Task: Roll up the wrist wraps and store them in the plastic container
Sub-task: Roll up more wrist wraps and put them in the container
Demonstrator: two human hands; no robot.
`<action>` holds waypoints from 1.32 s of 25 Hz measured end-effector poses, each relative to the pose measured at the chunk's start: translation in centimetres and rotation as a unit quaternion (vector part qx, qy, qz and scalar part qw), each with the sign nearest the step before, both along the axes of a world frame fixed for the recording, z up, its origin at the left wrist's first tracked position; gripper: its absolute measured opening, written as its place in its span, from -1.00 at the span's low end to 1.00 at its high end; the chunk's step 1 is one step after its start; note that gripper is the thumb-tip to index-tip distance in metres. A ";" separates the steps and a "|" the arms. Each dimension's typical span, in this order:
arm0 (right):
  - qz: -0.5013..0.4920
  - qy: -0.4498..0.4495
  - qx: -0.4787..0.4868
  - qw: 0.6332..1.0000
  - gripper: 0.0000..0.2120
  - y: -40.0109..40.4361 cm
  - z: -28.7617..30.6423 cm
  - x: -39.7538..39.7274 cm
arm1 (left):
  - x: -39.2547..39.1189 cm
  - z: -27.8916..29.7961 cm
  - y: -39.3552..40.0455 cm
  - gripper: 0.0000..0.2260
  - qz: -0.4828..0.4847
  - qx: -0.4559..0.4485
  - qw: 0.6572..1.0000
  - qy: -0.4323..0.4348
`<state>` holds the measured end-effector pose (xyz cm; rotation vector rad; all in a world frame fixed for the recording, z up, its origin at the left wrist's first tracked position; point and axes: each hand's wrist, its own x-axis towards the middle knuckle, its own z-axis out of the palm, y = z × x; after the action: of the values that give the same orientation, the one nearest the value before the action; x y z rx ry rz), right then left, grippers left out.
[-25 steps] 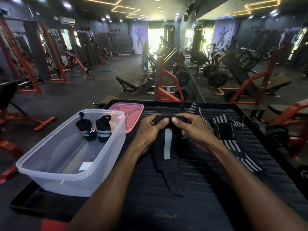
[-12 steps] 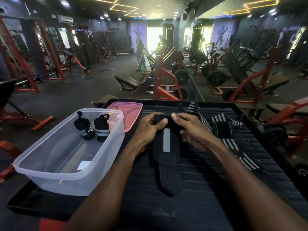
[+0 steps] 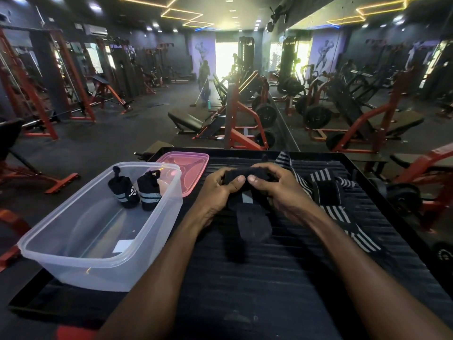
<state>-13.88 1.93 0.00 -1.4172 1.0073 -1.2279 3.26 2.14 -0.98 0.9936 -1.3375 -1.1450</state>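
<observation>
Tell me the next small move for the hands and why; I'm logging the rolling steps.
Probably one more turn toward the body: both hands, left hand and right hand, grip the rolled end of the black wrist wrap, yet a flat tail lies unrolled on the black mat.

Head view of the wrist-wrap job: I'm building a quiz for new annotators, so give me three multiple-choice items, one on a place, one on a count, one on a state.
1. Where is the pink lid?
A. behind the plastic container
B. sealed on it
C. under the hands

2. How many rolled wraps are in the container?
A. none
B. two
C. four

3. What is the black wrap being handled like?
A. flat and untouched
B. gripped by both the left hand and right hand
C. in the container

Answers: 1 A, it lies past the far rim; 2 B, two stand inside; 3 B, fingers of both hands curl round it.
</observation>
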 end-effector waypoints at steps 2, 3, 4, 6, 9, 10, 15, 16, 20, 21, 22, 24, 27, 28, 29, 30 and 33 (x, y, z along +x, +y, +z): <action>0.023 -0.015 0.037 0.999 -0.78 -0.2 0.0 -0.1 | 0.1 0.0 -0.1 -0.82 -0.001 -0.016 1.000 -0.017; 0.023 -0.021 0.025 0.999 -0.89 -0.1 0.1 -0.1 | 0.0 -0.1 -0.2 -0.81 -0.003 -0.016 1.000 -0.015; 0.015 -0.023 0.004 1.000 -0.87 0.2 0.3 0.0 | 0.0 -0.2 -0.3 -0.80 -0.006 -0.002 1.000 0.002; 0.011 -0.008 -0.015 1.000 -0.74 0.4 0.3 0.0 | -0.2 -0.2 -0.2 -0.79 -0.021 0.047 0.997 0.059; 0.024 -0.017 -0.009 1.000 -0.67 0.2 0.2 -0.1 | -0.2 -0.4 -0.4 -0.82 0.004 0.039 0.998 0.045; 0.031 -0.043 0.021 0.998 -0.71 0.2 0.3 -0.1 | -0.2 -0.4 -0.4 -0.85 0.015 0.019 0.999 0.034; 0.060 -0.082 0.106 0.989 -0.85 0.8 0.9 0.2 | -0.1 -0.3 -0.2 -0.78 -0.002 -0.038 0.999 0.020; 0.051 -0.082 0.088 0.991 -0.87 0.9 0.9 0.3 | -0.2 -0.3 -0.2 -0.77 -0.014 -0.032 0.999 0.039; 0.013 -0.056 0.017 0.998 -0.74 0.9 1.0 0.4 | -0.4 0.0 -0.3 -0.83 -0.027 0.016 0.990 0.134; 0.008 -0.046 0.009 0.999 -0.70 0.8 1.0 0.4 | -0.4 0.0 -0.3 -0.83 -0.015 0.008 0.993 0.113; 0.007 -0.042 0.009 0.999 -0.68 0.7 1.0 0.3 | -0.3 0.0 -0.4 -0.85 0.001 -0.013 0.997 0.082; 0.019 -0.062 0.035 0.997 -0.74 0.6 1.1 0.3 | -0.2 0.0 -0.3 -0.81 0.022 -0.056 0.997 0.044; 0.053 -0.088 0.104 0.989 -0.80 1.1 1.5 0.5 | -0.1 0.1 -0.1 -0.66 0.025 -0.104 0.994 0.004; 0.054 -0.082 0.105 0.990 -0.80 1.1 1.5 0.5 | -0.1 0.1 -0.1 -0.63 0.022 -0.113 0.993 -0.013; 0.049 -0.079 0.093 0.991 -0.82 1.1 1.4 0.5 | 0.0 -0.1 -0.3 -0.62 0.016 -0.113 0.993 -0.018; 0.039 -0.080 0.076 0.993 -0.84 1.1 1.3 0.4 | -0.1 -0.2 -0.4 -0.64 0.011 -0.099 0.995 -0.010; 0.007 -0.068 0.025 0.997 -0.77 0.9 1.1 0.0 | -0.1 -0.1 -0.6 -0.78 0.003 -0.033 0.999 0.035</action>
<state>-13.83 2.82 1.15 -1.2820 0.9255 -1.2626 3.16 1.57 -1.12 0.9003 -1.3072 -1.1147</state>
